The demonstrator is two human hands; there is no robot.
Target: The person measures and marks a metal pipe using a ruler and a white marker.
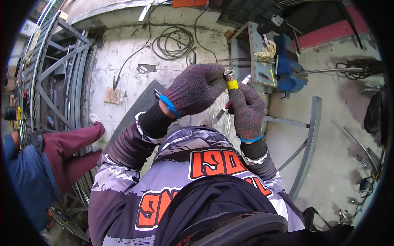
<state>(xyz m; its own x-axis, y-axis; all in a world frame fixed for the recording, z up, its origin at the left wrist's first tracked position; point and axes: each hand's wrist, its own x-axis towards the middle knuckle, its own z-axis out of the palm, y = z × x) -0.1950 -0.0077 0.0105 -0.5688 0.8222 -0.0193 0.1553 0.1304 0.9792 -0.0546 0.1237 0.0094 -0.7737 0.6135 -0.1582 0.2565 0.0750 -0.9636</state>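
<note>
- Head view. Nearest the lens: a dark brim (pixel 230 223), then a grey and orange jersey (pixel 184 180), with both sleeves running forward to the hands.
- Left hand (pixel 197 88): knit glove, fingers curled shut, fingertips pinching the metal top of a small tube (pixel 230 78).
- Right hand (pixel 247 110): gloved, clamped round the tube below its yellow band. A red and silver stick (pixel 225 108) pokes out beneath the same fist; I cannot tell what it is.
- The tube is upright in mid-air at chest height, between both hands. It is over the floor (pixel 135 61), not over the desk (pixel 255 45).
- On the desk: blue vise (pixel 288 65), rag (pixel 266 52). Both are well apart from the hands.
- On the floor: cable coil (pixel 172 41) and a wood block (pixel 112 95). Steel frames (pixel 61 74) stand to the left.
- Another person's maroon leg (pixel 69 151) and white shoe (pixel 95 119) are near the left elbow.
- Risk, judged: knit gloves grip smooth metal poorly. If the top is turned or pulled hard, it may slip free and drop.
- Risk: nothing sits under the tube to catch it, so a dropped part could roll in among the frames.
- Risk: the right fist holds two things, so shifting the grip on one may loosen the other.
- Risk: a bump from the nearby leg could jog the left arm.
</note>
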